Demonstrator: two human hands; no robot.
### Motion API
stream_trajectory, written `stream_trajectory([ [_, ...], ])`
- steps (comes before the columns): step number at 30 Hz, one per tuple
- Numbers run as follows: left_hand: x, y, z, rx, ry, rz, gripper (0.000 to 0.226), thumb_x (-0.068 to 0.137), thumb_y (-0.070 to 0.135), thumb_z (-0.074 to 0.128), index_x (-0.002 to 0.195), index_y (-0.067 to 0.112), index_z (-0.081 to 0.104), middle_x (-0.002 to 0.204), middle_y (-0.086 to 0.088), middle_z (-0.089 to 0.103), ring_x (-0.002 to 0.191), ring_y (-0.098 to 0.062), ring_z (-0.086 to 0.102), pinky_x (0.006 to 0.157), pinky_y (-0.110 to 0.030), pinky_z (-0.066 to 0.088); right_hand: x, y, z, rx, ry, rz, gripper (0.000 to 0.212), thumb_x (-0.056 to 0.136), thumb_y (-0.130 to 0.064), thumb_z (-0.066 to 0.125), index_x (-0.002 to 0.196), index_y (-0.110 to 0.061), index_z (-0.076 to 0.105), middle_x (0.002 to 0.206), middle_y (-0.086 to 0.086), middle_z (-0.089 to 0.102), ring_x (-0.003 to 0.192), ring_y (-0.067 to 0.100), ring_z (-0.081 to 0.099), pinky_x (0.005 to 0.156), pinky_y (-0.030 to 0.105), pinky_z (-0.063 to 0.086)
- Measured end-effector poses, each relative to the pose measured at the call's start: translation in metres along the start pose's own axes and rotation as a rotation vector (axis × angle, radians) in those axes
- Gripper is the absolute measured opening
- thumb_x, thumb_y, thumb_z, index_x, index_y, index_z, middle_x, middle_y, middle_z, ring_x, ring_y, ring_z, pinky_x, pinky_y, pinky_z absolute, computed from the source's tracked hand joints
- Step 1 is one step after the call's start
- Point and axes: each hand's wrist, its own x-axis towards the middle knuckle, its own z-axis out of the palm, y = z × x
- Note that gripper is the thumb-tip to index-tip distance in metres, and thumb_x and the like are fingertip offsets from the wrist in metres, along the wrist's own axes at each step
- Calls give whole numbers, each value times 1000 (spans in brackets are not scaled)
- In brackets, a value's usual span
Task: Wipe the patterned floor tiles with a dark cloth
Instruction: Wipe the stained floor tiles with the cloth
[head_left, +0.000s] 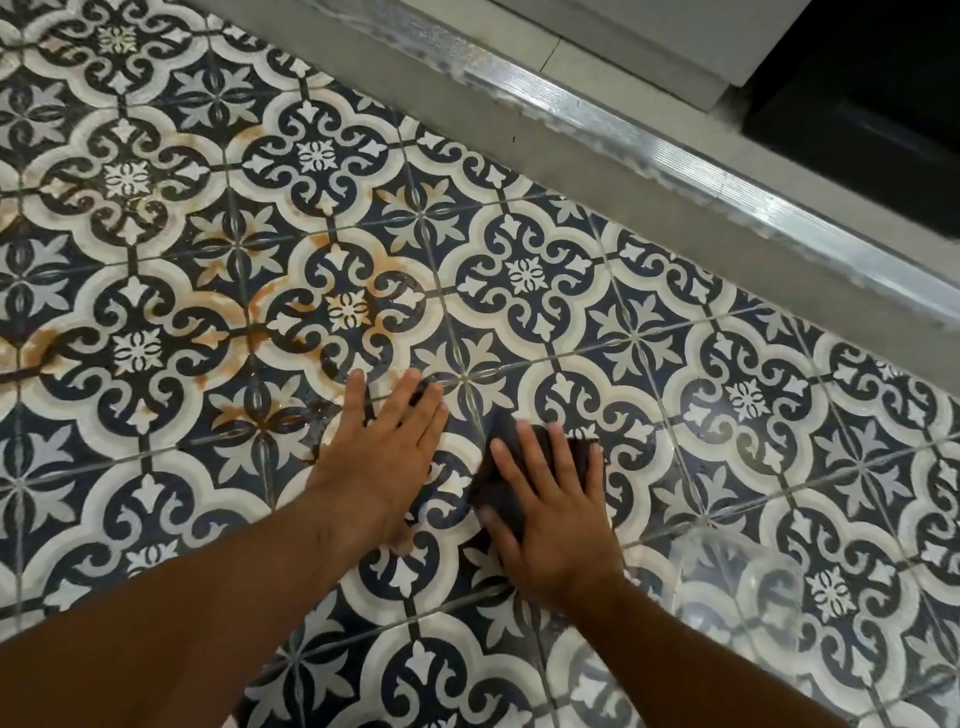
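Note:
Blue-and-white patterned floor tiles fill the view. Brown-orange stains streak the tiles at the left and centre. A dark cloth lies bunched on the floor near the middle. My right hand presses flat on the cloth with straight, spread fingers. My left hand rests flat on the bare tile just left of the cloth, fingers straight, holding nothing. The tile surface around both hands looks wet and shiny.
A grey threshold with a metal rail runs diagonally across the upper right. Beyond it sits a dark opening. A clear plastic container stands on the floor to the right of my right forearm.

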Motion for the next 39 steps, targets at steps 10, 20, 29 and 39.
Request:
stream_trajectory([
  [10,3,0,4,-18,23,-3,148,61,71,73,141,5,-32,156,-13,-30,139,-38,-34,91,-70,-31,-38,-41,5,102,-46,88,68,97,-67,23,154,-30,23,162,4,20,150,32,10,114,57,6],
  [20,2,-2,8,-75,31,11,148,61,68,76,137,8,-36,153,-12,-37,136,-38,-39,97,-71,-25,32,-24,-4,79,65,221,66,97,-67,8,154,-35,4,164,-2,-4,149,22,-17,116,54,-14],
  [29,1,-3,5,-81,30,8,145,63,67,75,138,10,-36,153,-11,-38,135,-37,-41,90,-68,-33,4,-38,6,34,13,-3,68,96,-66,23,154,-31,24,163,1,18,151,30,8,114,60,8],
  [39,-5,-7,10,-196,28,-62,153,61,73,72,128,13,-51,136,-7,-58,126,-33,-52,98,-70,-27,38,-45,-3,110,54,270,68,96,-68,7,155,-34,5,165,1,-3,149,26,-16,116,58,-9],
])
